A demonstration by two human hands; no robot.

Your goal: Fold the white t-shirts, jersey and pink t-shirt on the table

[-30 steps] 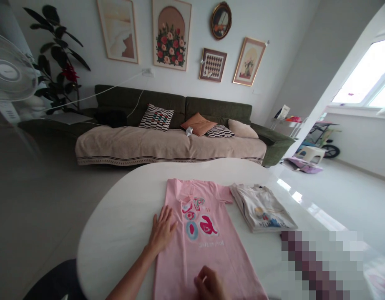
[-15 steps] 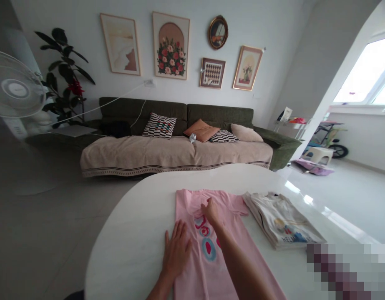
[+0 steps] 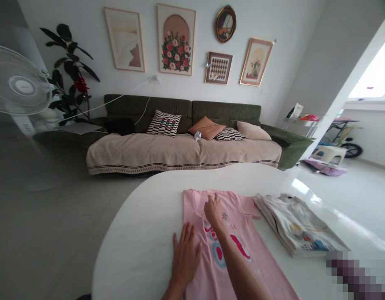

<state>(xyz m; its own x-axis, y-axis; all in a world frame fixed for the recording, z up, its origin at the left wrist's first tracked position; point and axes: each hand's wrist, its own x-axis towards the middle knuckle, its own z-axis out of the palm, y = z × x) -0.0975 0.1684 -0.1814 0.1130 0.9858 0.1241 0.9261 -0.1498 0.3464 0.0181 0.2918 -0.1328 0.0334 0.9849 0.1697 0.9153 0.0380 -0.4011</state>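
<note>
The pink shirt [image 3: 232, 246] lies flat under both released grips, left hand [image 3: 185, 258] and right hand [image 3: 213, 209].

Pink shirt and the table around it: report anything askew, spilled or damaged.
Nothing stands out. The pink shirt lies flat on the white table, left hand pressing its edge, right hand near the collar. The folded shirts sit in a neat pile beside it.

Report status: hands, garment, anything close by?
Left hand flat on pink shirt left edge. Right hand at the collar; grip unclear. Folded cream stack beside it, apart.
</note>
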